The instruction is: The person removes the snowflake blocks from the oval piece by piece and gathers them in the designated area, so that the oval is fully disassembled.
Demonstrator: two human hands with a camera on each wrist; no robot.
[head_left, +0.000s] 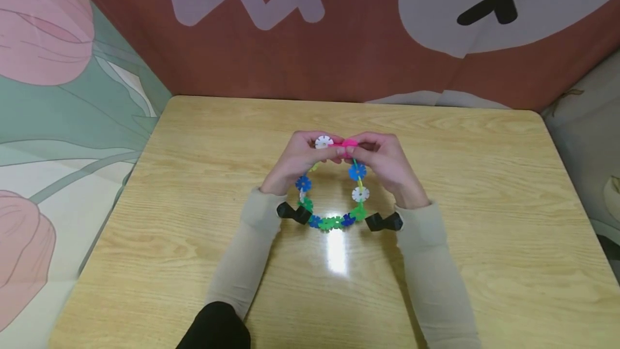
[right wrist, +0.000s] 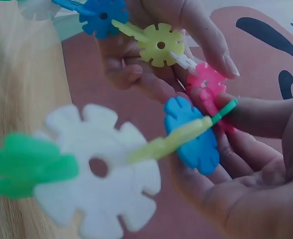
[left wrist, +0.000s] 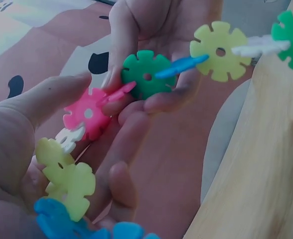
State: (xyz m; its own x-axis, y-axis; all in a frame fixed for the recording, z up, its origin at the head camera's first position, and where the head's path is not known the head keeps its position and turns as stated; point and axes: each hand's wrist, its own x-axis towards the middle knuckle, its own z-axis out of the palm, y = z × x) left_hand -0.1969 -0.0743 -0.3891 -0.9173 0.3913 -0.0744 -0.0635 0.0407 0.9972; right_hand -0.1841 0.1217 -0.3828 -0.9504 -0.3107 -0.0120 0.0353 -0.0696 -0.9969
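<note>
Left hand point(head_left: 296, 161) and right hand point(head_left: 385, 166) meet above wooden table point(head_left: 194, 176), fingertips close together; both pinch top of snowflake-disc ring point(head_left: 333, 187); left thumb and fingers clamped round white disc point(head_left: 323, 142) and neighbours; right fingers clamped on pink disc point(head_left: 346, 144) between the two hands' fingertips; rest of ring hangs below fingers, green discs point(head_left: 334, 223) lowest, near wrists

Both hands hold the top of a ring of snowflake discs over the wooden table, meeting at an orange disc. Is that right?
Not quite: the disc where the left hand and right hand meet is pink, not orange, as the head view shows. The rest stands: both hands hold the top of the ring over the wooden table.
</note>
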